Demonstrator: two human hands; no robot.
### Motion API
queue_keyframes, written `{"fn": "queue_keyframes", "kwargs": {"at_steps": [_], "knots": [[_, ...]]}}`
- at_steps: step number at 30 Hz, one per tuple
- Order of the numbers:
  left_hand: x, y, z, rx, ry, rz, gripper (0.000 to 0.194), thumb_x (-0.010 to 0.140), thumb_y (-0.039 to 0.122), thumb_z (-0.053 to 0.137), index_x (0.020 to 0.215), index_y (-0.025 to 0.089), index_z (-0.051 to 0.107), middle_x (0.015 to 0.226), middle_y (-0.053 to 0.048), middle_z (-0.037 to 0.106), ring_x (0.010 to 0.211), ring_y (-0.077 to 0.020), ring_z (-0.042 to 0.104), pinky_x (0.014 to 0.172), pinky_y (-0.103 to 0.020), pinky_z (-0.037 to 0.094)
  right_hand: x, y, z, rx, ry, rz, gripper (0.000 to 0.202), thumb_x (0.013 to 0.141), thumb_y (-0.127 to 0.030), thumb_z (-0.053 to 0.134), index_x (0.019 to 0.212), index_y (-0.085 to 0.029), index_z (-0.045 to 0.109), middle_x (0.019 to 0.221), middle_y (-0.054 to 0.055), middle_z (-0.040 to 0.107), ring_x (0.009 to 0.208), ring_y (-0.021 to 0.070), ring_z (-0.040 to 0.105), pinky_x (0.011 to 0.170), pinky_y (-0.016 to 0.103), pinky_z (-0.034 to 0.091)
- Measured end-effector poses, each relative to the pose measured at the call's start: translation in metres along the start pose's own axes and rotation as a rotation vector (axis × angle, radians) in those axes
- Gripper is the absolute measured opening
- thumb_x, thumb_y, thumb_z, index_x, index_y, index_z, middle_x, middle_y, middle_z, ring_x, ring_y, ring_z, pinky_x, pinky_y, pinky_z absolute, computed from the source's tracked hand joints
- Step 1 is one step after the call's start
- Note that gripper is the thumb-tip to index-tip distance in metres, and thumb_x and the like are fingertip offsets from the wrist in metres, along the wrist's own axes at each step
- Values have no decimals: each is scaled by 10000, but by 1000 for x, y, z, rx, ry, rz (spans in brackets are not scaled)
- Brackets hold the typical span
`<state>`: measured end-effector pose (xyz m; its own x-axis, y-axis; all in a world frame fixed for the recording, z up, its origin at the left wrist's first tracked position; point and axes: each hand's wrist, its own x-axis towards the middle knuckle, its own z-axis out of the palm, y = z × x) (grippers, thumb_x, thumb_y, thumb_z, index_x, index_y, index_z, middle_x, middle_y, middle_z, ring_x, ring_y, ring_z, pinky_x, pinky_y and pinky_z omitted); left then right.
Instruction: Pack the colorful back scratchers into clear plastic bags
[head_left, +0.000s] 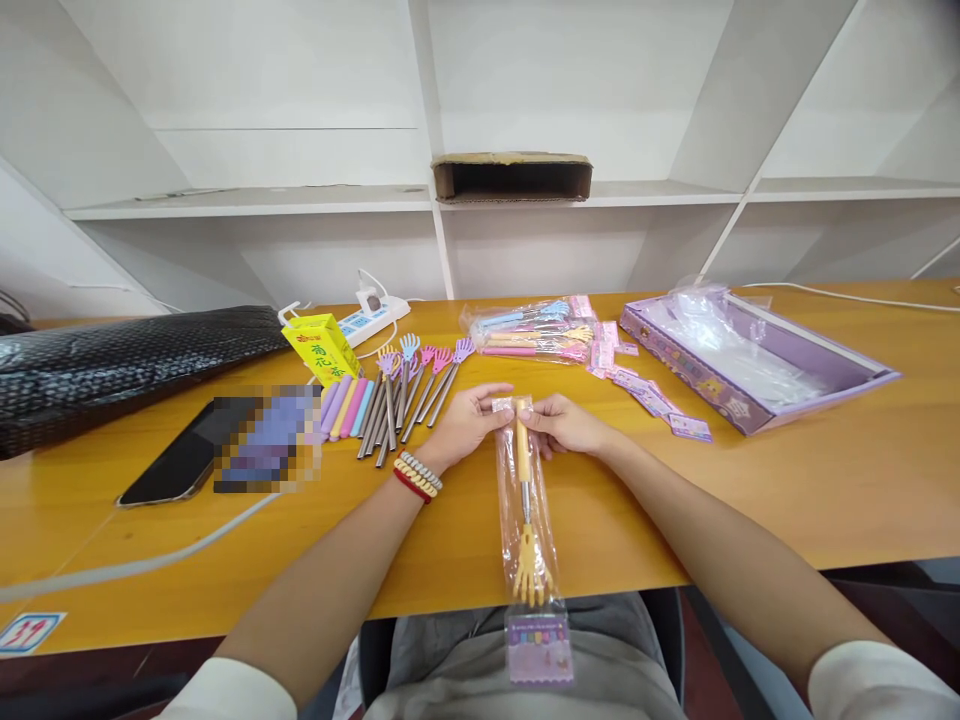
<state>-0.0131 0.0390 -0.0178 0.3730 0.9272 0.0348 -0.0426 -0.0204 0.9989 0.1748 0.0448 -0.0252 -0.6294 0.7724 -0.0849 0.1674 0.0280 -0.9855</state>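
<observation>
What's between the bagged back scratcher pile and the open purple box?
In the head view, small printed purple cards lie between the back scratcher pile and the box.

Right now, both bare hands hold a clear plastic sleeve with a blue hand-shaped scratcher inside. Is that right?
Not quite: the head view shows that the hand-shaped scratcher is yellow, not blue. The left hand and right hand do hold the clear plastic sleeve with it inside.

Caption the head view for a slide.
Left hand and right hand hold a bagged yellow back scratcher at the table.
</observation>
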Motion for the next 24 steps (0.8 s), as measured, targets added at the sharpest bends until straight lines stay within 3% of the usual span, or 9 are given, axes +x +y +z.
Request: {"fn": "queue_keyframes", "kwargs": {"at_steps": [5,11,20,24], "knots": [[-1,1,-2,-103,-111,-100,598,679,223,715,1205,101,456,641,-9,607,538,-126,577,532,-251,472,-3,0,-1,-15,-51,-54,441,810,-520,516,640,-119,582,466,-13,543,340,68,470,328,182,284],[-4,6,1,-214,-169,-207,412,688,197,696,1057,101,540,738,-52,618,558,-117,581,528,-250,484,-8,-3,-1,-73,-127,-129,416,848,-473,484,645,-118,565,498,-24,512,368,52,426,364,187,277],[-4,0,-5,-64,-399,-238,387,639,252,753,943,103,567,737,-52,622,596,-130,602,560,-255,499,-11,-6,-4,-167,-241,-125,437,843,-480,485,590,-125,513,455,-42,441,380,45,368,393,194,270],[-5,3,-5,-24,-437,-220,360,648,235,745,926,115,550,772,-41,619,639,-139,617,609,-275,520,-10,-4,-2,-174,-244,-115,448,834,-483,499,554,-134,484,448,-40,444,378,43,367,394,193,277]]}}
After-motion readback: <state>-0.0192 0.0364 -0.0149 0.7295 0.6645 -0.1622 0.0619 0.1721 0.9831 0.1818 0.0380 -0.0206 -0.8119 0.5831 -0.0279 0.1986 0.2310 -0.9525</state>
